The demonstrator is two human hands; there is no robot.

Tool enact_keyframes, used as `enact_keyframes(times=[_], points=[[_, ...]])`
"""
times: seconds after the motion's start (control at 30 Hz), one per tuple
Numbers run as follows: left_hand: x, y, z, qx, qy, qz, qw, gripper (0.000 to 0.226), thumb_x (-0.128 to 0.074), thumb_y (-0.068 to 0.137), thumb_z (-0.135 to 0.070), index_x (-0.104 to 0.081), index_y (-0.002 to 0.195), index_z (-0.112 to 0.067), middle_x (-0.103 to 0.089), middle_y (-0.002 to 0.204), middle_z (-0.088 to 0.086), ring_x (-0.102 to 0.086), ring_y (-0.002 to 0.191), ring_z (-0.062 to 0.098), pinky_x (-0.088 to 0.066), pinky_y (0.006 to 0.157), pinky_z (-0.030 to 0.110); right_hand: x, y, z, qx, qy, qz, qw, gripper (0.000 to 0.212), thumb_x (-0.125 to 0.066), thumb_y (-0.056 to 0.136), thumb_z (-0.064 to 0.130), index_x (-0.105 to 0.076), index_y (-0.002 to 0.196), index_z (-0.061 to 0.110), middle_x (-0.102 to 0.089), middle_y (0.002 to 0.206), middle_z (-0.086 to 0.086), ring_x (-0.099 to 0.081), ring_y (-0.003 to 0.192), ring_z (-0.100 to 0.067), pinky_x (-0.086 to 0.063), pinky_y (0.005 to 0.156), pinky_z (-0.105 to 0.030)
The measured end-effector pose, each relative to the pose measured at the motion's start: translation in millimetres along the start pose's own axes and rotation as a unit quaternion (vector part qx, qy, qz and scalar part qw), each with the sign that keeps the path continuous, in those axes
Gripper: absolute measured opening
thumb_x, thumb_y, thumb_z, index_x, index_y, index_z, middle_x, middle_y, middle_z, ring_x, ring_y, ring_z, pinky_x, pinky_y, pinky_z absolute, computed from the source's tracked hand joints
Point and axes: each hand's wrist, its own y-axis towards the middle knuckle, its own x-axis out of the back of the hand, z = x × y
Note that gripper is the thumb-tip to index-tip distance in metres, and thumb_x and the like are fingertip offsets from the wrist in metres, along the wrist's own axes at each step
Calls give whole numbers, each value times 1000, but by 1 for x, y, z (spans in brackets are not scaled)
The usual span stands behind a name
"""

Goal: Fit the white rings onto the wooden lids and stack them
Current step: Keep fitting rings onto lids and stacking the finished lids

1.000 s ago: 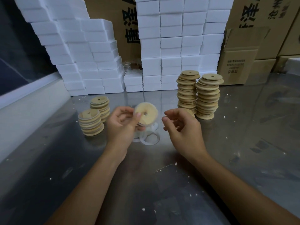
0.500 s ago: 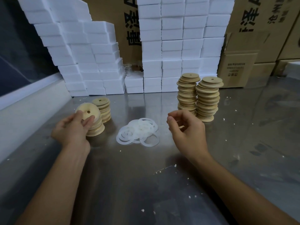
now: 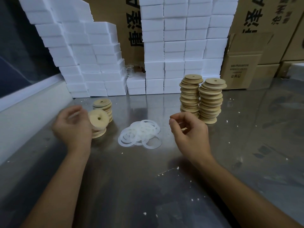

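A pile of white rings (image 3: pixel 139 134) lies flat on the steel table (image 3: pixel 148 186) between my hands. My left hand (image 3: pixel 72 127) is blurred, fingers spread and lifted, beside a short stack of ringed lids (image 3: pixel 98 134). A wooden lid (image 3: pixel 98 118) with a white ring sits tilted on top of that stack, its edge against my hand. A second short stack (image 3: pixel 103 106) stands just behind. My right hand (image 3: pixel 189 130) hovers right of the rings, fingers curled, thumb on fingertip. Two tall stacks of bare wooden lids (image 3: pixel 190 96) (image 3: pixel 211 101) rise behind it.
White foam blocks (image 3: pixel 92 63) (image 3: pixel 181 38) are piled high along the back, with cardboard boxes (image 3: pixel 241 68) at the back right. A white ledge (image 3: pixel 24 112) borders the table's left side. White crumbs are scattered over the steel.
My left hand carried the ringed lid from the middle to the near left stack, and its fingers have now come off it. My right hand has hardly moved.
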Motion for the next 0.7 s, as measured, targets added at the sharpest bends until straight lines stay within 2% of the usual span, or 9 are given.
enact_keyframes(times=[0.03, 0.07, 0.13, 0.17, 0.23, 0.37, 0.43, 0.53, 0.7], points=[[0, -4, 0, -93, 91, 39, 991, 14, -68, 83, -11, -69, 90, -24, -70, 102, 3, -66, 95, 23, -56, 83, 41, 0, 0, 0, 1, -2, 1, 1000, 16, -68, 90, 14, -67, 89, 29, -68, 84, 20, -64, 69, -6, -49, 60, -14], [0, -7, 3, -177, 177, 88, 964, 15, -68, 82, -12, -71, 94, -21, -69, 106, 2, -62, 101, 25, -50, 90, 42, 0, 0, 0, 2, -5, 1, 1000, 15, -68, 90, 14, -67, 89, 29, -68, 84, 20, -64, 70, -6, -49, 60, -14], [-1, -14, 12, -241, 324, 167, 899, 17, -70, 82, -17, -73, 99, -17, -64, 122, 4, -52, 117, 28, -35, 99, 45, 1, 0, 0, 6, -9, 0, 1000, 15, -68, 90, 14, -67, 89, 29, -67, 85, 20, -64, 70, -5, -49, 60, -13], [-2, -17, 14, -230, 373, 184, 880, 17, -71, 83, -20, -74, 99, -17, -61, 129, 4, -47, 123, 28, -29, 100, 46, 1, 0, 0, 8, -10, -1, 1000, 16, -68, 90, 14, -67, 88, 30, -67, 85, 21, -64, 70, -4, -48, 60, -13], [0, -19, 17, -220, 414, 182, 864, 16, -72, 83, -24, -75, 95, -15, -57, 134, 5, -42, 127, 28, -25, 99, 47, 1, 0, 0, 12, -12, -5, 1000, 17, -68, 90, 14, -67, 88, 31, -67, 85, 21, -63, 71, -3, -47, 59, -12], [-2, -18, 17, -300, 458, 166, 820, 19, -75, 78, -22, -74, 93, -12, -58, 125, 11, -42, 114, 34, -28, 90, 48, 1, 0, 0, 13, -13, -5, 1000, 14, -68, 90, 15, -68, 88, 29, -68, 84, 19, -64, 71, -5, -49, 60, -15], [-3, -20, 17, -285, 501, 185, 796, 22, -75, 76, -25, -75, 94, -13, -59, 123, 9, -41, 111, 33, -27, 87, 46, 1, 0, 0, 18, -14, -1, 1000, 14, -68, 90, 16, -68, 88, 30, -68, 84, 19, -64, 71, -6, -49, 60, -15], [-2, -21, 18, -255, 523, 205, 787, 26, -73, 75, -22, -75, 101, -21, -56, 123, 4, -39, 113, 29, -24, 86, 42, 1, 0, 0, 24, -15, 0, 1000, 16, -68, 90, 16, -67, 87, 32, -68, 83, 20, -64, 71, -6, -48, 60, -13], [-1, -22, 18, -253, 553, 256, 752, 55, -84, 60, -10, -72, 109, -31, -44, 144, 0, -32, 116, 30, -23, 86, 42, 0, 0, -1, 20, -11, 1, 1000, 17, -69, 90, 15, -66, 87, 31, -67, 80, 22, -63, 70, -5, -44, 58, -9]])
